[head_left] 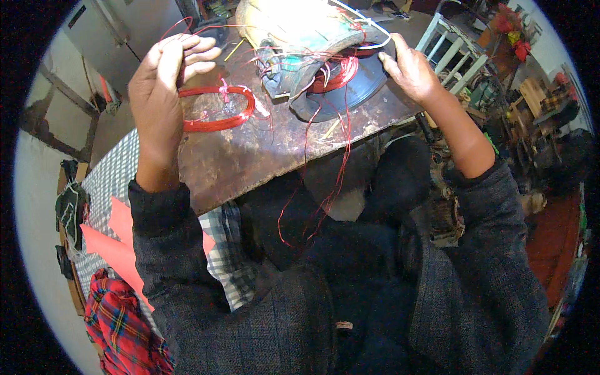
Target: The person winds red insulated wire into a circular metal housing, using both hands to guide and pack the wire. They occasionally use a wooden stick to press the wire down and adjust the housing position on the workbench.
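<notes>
My left hand point(164, 78) is raised above the left side of the table, its fingers bent together on a thin red winding wire point(215, 25) that runs across to the motor housing. That worn greenish motor housing point(306, 39) lies on its side, its top washed out by glare. Red copper windings point(340, 75) show inside its round dark opening, and loose red wires point(342, 150) hang over the table's front edge. At the right rim of the housing, my right hand point(412, 70) grips the edge with the thumb in front. A tied red wire coil point(222, 125) lies beside my left wrist.
The worn brown table point(219, 172) ends at a front edge above my lap. A pale slatted chair point(453, 56) stands behind on the right, near piled clutter. To the left are a checked cloth point(112, 175), red-pink sheets point(128, 250) and a red plaid cloth point(119, 319).
</notes>
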Motion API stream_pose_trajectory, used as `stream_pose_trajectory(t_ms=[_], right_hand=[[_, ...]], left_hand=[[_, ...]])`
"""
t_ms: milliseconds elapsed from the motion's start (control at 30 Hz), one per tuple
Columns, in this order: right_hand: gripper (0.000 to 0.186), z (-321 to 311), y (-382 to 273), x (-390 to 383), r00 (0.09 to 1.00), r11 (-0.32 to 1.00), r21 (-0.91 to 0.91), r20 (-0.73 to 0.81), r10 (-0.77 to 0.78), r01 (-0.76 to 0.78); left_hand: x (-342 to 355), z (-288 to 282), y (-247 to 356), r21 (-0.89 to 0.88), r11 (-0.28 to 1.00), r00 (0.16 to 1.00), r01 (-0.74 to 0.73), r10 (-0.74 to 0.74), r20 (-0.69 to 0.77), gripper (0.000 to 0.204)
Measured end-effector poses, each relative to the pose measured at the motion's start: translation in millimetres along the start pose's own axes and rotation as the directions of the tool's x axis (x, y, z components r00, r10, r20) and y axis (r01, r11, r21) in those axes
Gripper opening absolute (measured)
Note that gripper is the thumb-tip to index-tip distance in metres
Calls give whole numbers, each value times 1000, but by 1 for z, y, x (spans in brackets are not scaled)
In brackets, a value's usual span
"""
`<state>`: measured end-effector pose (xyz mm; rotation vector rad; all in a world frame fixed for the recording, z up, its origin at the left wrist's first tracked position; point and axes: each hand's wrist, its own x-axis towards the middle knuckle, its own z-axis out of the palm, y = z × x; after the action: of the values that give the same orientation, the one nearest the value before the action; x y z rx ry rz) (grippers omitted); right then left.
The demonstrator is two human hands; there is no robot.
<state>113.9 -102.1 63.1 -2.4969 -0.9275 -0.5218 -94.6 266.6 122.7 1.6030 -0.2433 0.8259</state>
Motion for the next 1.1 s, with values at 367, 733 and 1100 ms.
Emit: stream_pose_trajectory(t_ms=[367, 733, 1100], right_hand=[[39, 0, 0, -4, 990, 991, 11, -47, -129, 130], [40, 0, -2, -6, 989, 990, 38, -60, -135, 137], [50, -10, -8, -6, 906, 870, 261, -190, -378, 418]], left_hand=[[-56, 40, 51, 413, 878, 854, -243, -9, 521, 12], [-79, 43, 82, 276, 935, 915, -223, 104, 390, 88], [-47, 98, 19, 822, 342, 866, -456, -43, 498, 43]])
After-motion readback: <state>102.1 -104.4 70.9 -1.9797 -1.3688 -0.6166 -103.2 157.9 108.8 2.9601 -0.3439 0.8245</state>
